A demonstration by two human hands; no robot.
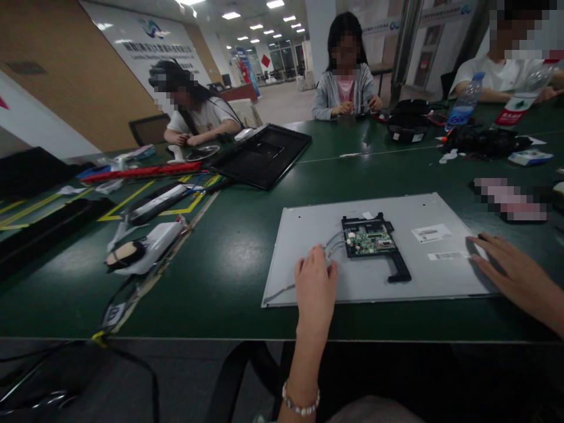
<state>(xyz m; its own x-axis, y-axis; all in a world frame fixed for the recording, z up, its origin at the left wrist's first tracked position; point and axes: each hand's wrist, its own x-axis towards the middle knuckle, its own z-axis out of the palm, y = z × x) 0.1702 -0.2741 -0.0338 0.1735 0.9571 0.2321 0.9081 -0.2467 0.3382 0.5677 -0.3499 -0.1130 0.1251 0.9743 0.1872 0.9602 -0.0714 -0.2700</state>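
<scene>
A grey metal panel [308, 226] lies flat on the green table [229, 258] in front of me. A green circuit board [369, 239] in a black frame sits on its middle, with thin white wires [331, 242] running off its left side. My left hand [315, 285] rests on the panel at those wires, fingers curled together; I cannot make out whether it grips them. My right hand [506, 267] lies flat on the panel's right edge, fingers stretched out, next to two white labels [432, 233].
A black monitor shell [264, 155] lies farther back. Black and white parts, cables and a red strip [145, 171] crowd the left side. Three people sit around the far side. A water bottle [465, 103], black gear and a pixelated item are at the right.
</scene>
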